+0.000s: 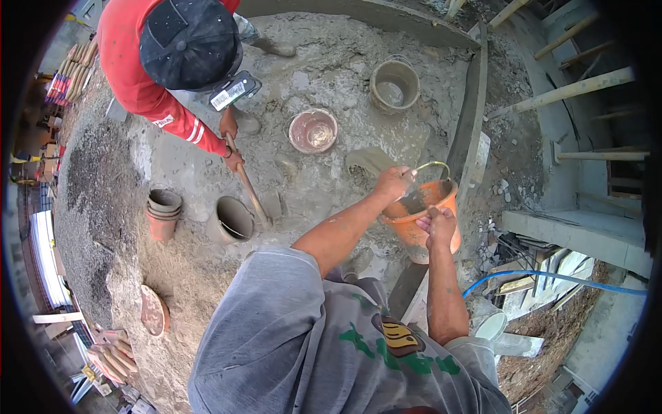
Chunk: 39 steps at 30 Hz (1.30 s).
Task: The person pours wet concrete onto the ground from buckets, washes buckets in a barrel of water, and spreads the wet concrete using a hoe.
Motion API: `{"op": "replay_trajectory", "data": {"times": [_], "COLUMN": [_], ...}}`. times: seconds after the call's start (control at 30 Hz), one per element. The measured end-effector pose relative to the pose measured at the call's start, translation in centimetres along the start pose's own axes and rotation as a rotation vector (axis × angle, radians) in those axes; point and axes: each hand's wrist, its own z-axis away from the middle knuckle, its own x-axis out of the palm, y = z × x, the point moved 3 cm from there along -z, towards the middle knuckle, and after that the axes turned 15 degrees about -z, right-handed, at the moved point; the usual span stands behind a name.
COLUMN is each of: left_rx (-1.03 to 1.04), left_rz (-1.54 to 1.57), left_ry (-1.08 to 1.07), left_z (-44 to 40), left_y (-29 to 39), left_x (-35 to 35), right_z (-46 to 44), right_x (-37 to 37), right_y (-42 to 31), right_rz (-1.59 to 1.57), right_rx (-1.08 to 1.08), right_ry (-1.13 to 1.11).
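My left hand (394,183) is closed at the far-left side of an orange bucket (414,234), by its rim and thin wire handle. My right hand (438,225) grips the near-right part of the same rim. The bucket is tilted, its inside coated with grey cement mix. Just beyond my left hand lies a smooth grey patch of wet mix (372,160); whether it is flowing from the bucket I cannot tell. Further off, a reddish bucket (313,131) and a grey bucket (394,84) stand on the wet ground.
A co-worker in a red top (138,62) holds a shovel (249,183) by a tipped grey bucket (233,219). Stacked buckets (163,215) and a gravel heap (89,207) are at left. A board edge (470,117), wooden poles (565,92) and a blue hose (552,275) lie right.
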Motion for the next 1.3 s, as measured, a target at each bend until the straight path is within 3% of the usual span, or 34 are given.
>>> {"op": "replay_trajectory", "data": {"times": [0.07, 0.13, 0.2, 0.3, 0.33, 0.4, 0.5, 0.63, 0.73, 0.83, 0.87, 0.9, 0.93, 0.97, 1.0, 1.07, 1.3], "left_rx": [0.180, 0.273, 0.395, 0.461, 0.487, 0.500, 0.539, 0.563, 0.530, 0.263, 0.052, 0.091, -0.095, -0.188, -0.127, -0.279, -0.306], "left_rz": [-0.015, -0.192, -0.356, -0.362, -0.507, -0.568, -0.698, -0.829, -0.632, -0.326, -0.322, -0.478, -0.505, -0.426, -0.333, -0.097, -0.031], "left_ry": [-0.046, -0.253, -0.278, -0.392, -0.550, -0.631, -0.705, -0.715, -0.472, -0.241, -0.281, -0.040, 0.021, 0.112, 0.251, 0.320, 0.364], "left_z": [-0.5, 2.9, 5.6, 9.2, 9.9, 11.0, 11.2, 12.4, 13.5, 12.5, 12.8, 12.3, 13.3, 14.0, 14.3, 17.8, 26.5], "left_y": [-0.9, 1.2, 0.7, -0.3, 0.0, -0.2, -1.8, -2.9, -4.5, -10.5, -12.0, -16.2, -17.3, -20.8, -25.1, -26.1, -25.0], "left_x": [3.9, 5.2, 8.2, 10.1, 9.7, 9.1, 10.4, 10.4, 8.6, 5.4, 2.8, 1.4, -1.5, -3.3, -4.7, -6.9, -1.6], "right_z": [0.2, 1.2, 2.1, 4.2, 5.1, 7.4, 6.1, 2.6, 3.1, 5.9, 6.5, 6.8, 7.2, 7.4, 7.5, 9.3, 11.2], "right_x": [-0.8, -2.7, -4.8, -7.6, -7.7, -5.5, -7.3, -12.4, -15.3, -18.4, -19.9, -21.9, -24.2, -26.3, -28.5, -31.4, -36.2], "right_y": [-0.5, -0.5, 0.1, 1.7, 2.0, 1.7, 4.0, 8.6, 9.3, 7.7, 7.4, 7.6, 8.0, 8.6, 9.4, 10.1, 13.2], "right_rz": [-0.057, -0.100, -0.174, -0.170, -0.178, -0.240, 0.096, 0.252, 0.219, 0.059, 0.020, 0.014, 0.010, 0.004, -0.001, -0.040, -0.083], "right_rx": [-0.010, 0.012, 0.108, 0.192, 0.194, 0.122, 0.100, 0.085, 0.134, 0.271, 0.279, 0.270, 0.263, 0.256, 0.245, 0.250, 0.325], "right_ry": [0.032, 0.087, 0.112, 0.150, 0.184, 0.254, 0.107, 0.307, 0.288, 0.244, 0.249, 0.270, 0.289, 0.303, 0.310, 0.319, 0.306]}}
